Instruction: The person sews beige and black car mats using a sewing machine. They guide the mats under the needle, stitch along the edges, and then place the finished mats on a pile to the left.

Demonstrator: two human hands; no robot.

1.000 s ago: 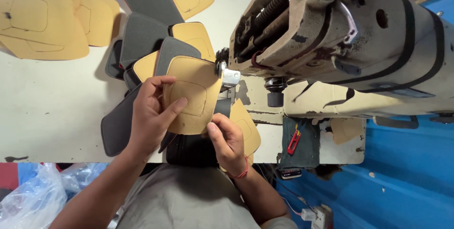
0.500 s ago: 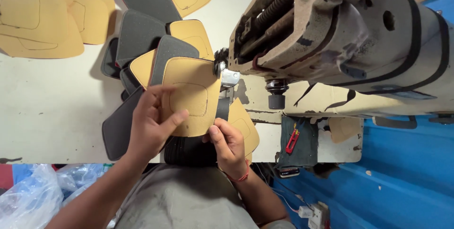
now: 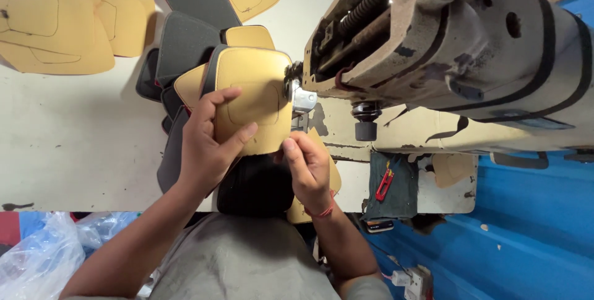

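On the white worktable (image 3: 74,151): one heavy sewing machine (image 3: 458,46), worn and cream-coloured. Two hands at work, a left hand (image 3: 207,145) and a right hand (image 3: 309,170). One tan panel (image 3: 253,99) held at the machine, with at least three more tan pieces fanned under and behind it. Dark grey foam pieces (image 3: 185,40), about four showing, though the overlap hides the exact count. One separate stack of tan panels (image 3: 55,21) at the far corner, three or so visible. One red snipper (image 3: 384,183). One clear plastic bag (image 3: 43,256).
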